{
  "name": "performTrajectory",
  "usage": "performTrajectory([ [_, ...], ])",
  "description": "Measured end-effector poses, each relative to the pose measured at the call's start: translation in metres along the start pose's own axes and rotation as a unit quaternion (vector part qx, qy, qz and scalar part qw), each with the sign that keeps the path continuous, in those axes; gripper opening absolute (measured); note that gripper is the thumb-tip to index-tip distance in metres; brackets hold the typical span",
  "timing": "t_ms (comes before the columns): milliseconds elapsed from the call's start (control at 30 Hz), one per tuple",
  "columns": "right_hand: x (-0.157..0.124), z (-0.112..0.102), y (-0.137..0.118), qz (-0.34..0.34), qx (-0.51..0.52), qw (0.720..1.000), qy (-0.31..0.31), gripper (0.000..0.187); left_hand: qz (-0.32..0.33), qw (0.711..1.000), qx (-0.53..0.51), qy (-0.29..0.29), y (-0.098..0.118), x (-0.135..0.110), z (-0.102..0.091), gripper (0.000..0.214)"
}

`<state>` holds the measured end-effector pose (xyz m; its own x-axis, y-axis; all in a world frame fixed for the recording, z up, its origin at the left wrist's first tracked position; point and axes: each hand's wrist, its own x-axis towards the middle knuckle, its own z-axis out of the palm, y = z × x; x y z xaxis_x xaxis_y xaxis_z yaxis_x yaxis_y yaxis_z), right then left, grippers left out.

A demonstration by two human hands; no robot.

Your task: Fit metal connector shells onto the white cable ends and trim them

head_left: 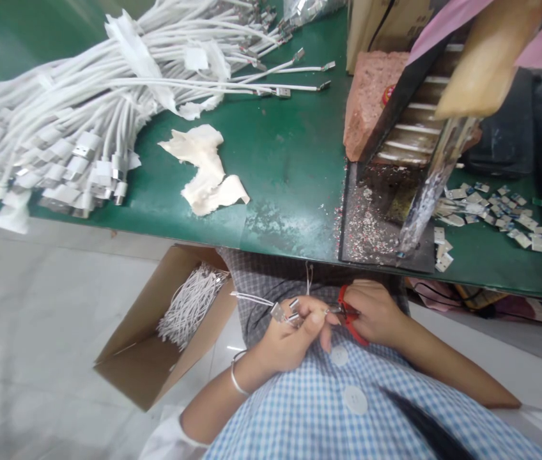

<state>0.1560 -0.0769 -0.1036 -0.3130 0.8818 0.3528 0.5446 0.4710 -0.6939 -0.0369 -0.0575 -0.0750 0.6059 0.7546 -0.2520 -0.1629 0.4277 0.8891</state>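
In front of my checked apron, my left hand (294, 335) is closed on a few short white USB cables (256, 298), whose metal plugs (285, 313) stick out above the fingers. One end pokes out between thumb and forefinger. My right hand (374, 313) is wrapped round red-handled scissors (348, 314). The scissor blades meet the cable end at my left fingertips; whether they are fully closed is too small to tell.
Above my hands runs the green table (280, 166) with a large bundle of white USB cables (122, 83), torn paper (204, 169), a brick (371, 96), a scrap-covered dark plate (371, 223) and loose USB plugs (505, 211). A cardboard box (156, 383) holding white cables stands lower left.
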Motion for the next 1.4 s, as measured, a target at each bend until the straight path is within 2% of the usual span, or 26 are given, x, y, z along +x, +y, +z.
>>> performTrajectory([
  [333, -0.003, 0.001, 0.0, 0.024, 0.049, 0.998, -0.002, 0.037, 0.058, 0.996, 0.052, 0.052, 0.003, -0.002, 0.002, 0.033],
  [567, -0.005, 0.01, -0.013, 0.104, 0.126, 0.986, -0.037, 0.051, 0.094, 0.992, 0.062, 0.063, 0.002, 0.002, 0.001, 0.03],
  [667, -0.007, 0.017, -0.02, 0.138, 0.155, 0.976, -0.064, 0.053, 0.107, 0.991, 0.055, 0.06, 0.003, 0.005, 0.003, 0.029],
  [767, -0.007, 0.017, -0.021, 0.149, 0.162, 0.973, -0.065, 0.052, 0.107, 0.991, 0.042, 0.066, 0.003, 0.007, 0.004, 0.029],
  [1067, 0.004, 0.0, -0.004, 0.058, 0.1, 0.993, 0.001, 0.042, 0.063, 0.996, 0.03, 0.047, 0.001, 0.002, 0.003, 0.038],
  [1400, 0.001, -0.001, -0.001, 0.013, 0.061, 0.998, 0.013, 0.037, 0.039, 0.998, 0.033, 0.023, 0.006, -0.001, 0.001, 0.037],
])
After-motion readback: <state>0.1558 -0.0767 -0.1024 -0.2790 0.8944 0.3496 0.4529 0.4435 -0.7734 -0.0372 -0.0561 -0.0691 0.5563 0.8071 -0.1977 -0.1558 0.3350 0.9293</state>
